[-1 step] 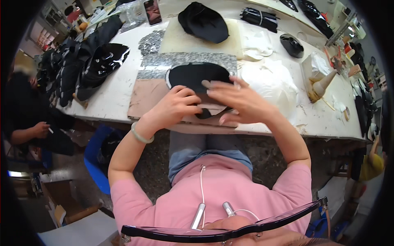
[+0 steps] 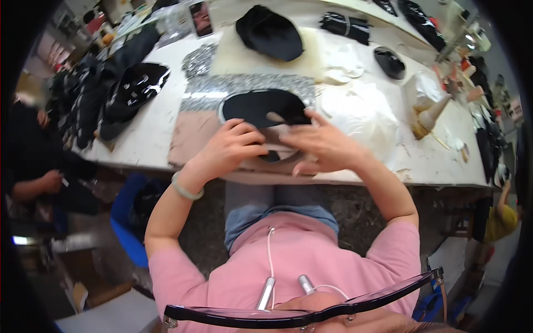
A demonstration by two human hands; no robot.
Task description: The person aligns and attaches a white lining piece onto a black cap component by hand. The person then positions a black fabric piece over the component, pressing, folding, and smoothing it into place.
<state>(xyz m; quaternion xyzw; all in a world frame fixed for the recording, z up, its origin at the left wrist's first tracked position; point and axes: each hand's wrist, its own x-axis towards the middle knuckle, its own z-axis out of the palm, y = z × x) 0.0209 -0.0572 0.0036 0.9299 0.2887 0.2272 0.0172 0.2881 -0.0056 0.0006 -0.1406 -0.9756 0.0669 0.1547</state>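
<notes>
A black, oval leather-like piece (image 2: 261, 107) with a pale rim lies in front of me, its near part bent up. The curled fingers of my left hand (image 2: 237, 143) are closed on its near left edge. At its right side is my right hand (image 2: 327, 143), fingers stretched out and thumb apart, partly blurred. A small tan rounded tip (image 2: 274, 116) shows beside the right fingertips; I cannot tell what it belongs to. Beneath lie a brownish board (image 2: 191, 136) and a grey speckled slab (image 2: 200, 95).
Black pieces (image 2: 89, 108) are heaped at the left, a glossy one (image 2: 141, 86) among them. Behind the slab, a black fabric-like piece (image 2: 272, 33) rests on a yellowish board (image 2: 227, 58). White sheets (image 2: 361, 111) and a cone-shaped container (image 2: 432, 116) stand right. A person (image 2: 41, 166) is at far left.
The whole view has shifted slightly. My right fingers have moved a little over the black piece, while my left hand keeps its hold.
</notes>
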